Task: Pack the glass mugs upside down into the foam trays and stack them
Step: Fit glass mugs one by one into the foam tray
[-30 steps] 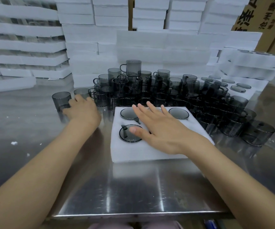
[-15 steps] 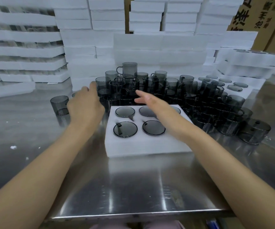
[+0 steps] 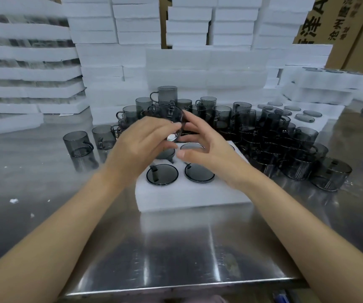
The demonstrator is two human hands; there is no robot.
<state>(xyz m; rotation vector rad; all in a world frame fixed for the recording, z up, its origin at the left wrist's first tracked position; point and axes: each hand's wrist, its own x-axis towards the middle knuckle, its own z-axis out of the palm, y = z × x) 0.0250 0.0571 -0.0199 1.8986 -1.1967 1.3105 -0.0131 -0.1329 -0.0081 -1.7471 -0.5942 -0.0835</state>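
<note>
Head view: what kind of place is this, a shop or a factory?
Most likely a factory or warehouse packing station: stacks of white foam trays fill the back, dozens of identical glass mugs crowd a steel table, and printed cardboard cartons stand at back right.

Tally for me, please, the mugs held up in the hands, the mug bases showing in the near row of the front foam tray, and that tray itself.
held mug, between left hand and right hand: 1
near-row mugs, bases up: 2
foam tray: 1
Total: 4
</note>
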